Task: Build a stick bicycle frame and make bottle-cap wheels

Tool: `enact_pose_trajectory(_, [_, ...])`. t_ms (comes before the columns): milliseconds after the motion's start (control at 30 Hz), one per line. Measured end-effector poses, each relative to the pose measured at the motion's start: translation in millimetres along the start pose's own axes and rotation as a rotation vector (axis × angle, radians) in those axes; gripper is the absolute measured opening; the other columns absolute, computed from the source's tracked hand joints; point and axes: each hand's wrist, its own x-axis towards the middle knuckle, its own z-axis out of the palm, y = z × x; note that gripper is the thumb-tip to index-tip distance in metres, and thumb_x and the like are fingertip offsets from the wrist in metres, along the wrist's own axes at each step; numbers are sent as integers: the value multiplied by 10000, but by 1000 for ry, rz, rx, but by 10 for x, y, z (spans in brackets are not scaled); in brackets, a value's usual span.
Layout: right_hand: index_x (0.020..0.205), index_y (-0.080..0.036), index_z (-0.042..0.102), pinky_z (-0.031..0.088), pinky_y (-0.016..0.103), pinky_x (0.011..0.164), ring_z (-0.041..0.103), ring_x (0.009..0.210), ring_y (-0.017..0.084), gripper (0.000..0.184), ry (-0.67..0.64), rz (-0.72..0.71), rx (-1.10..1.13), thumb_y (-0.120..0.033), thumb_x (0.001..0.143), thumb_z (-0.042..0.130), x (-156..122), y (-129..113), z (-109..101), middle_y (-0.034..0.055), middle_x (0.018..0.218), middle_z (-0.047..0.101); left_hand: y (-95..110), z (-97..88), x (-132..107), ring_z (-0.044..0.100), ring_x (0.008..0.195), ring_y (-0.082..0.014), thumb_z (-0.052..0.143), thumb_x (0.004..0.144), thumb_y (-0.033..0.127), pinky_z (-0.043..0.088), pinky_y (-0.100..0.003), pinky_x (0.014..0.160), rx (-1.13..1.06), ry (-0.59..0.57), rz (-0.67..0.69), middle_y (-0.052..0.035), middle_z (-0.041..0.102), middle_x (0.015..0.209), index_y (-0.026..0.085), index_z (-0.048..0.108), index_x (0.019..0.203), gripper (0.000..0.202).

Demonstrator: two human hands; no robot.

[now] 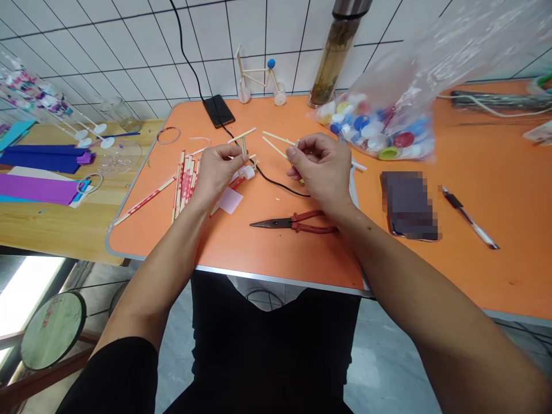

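The left hand [224, 168] is pinching a stick piece [242, 135] over the table's [276, 253] far middle; the right hand [321, 164] is pinching a stick pair [278, 138] nearby, right of it. They seem to be fitting parts, and joining would be calling for aligned ends.

Your right hand [322, 164] hides the near ends of the thin sticks [278, 137] it pinches, so you can't tell how they meet. It also covers the handle ends of the pliers [283, 223] and a stretch of the black cord [279, 184]. Your left hand [219, 169] hides part of the stick frame [242, 135] it holds and some red-patterned sticks [186, 181]. The phone [409, 204] on your right is blurred into blocks. The top edge crops the bottle [333, 63] and the plastic bag [466, 52]; a pale speck [277, 199] on the tabletop [259, 253] is too small to tell.
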Motion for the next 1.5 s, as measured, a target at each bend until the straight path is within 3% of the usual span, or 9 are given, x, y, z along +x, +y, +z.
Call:
enact_pose_trajectory(300, [862,-257,697,569,301,524,734,563,175,284,-6,13,-5,-435,959,897,-18,5,24,-45,631,680,36,50,-20,468,584,-103,774,819,152,383,-248,572,91,-67,60,29,617,641,189,746,733,98])
enact_pose_trajectory(533, [842,-258,709,537,312,532,744,585,193,213,-57,-22,-28,-355,939,871,-103,3,109,-38,631,680,-5,32,-20,531,641,-126,749,879,160,414,-260,609,128,-51,99,13,632,684,192,739,741,142])
enact_pose_trajectory(767, [838,-247,733,535,320,547,714,569,169,146,-83,-41,-78,-281,938,834,-172,-39,142,-30,677,713,2,39,-12,501,625,-129,747,891,134,382,-270,606,157,-66,122,20,581,654,194,704,722,184])
enact_pose_trajectory(1000, [846,-247,740,546,331,577,668,551,160,194,-80,-58,-117,-353,955,861,-182,2,155,-29,682,712,12,49,-32,507,635,-121,756,873,123,390,-264,614,130,-86,124,20,605,682,183,747,779,111])
enact_pose_trajectory(1167, [853,-243,743,553,331,580,695,565,168,192,-85,-59,-110,-355,959,857,-182,15,159,-31,675,705,10,46,-38,588,676,-146,741,893,148,439,-267,623,118,-119,112,-6,673,737,192,752,821,85])
enact_pose_trajectory(1500, [844,-258,729,556,326,571,724,608,183,228,-92,-43,-87,-408,956,858,-171,-6,153,-20,695,721,21,35,-5,496,621,-134,681,869,113,413,-269,580,116,-121,110,3,601,676,212,735,756,160])
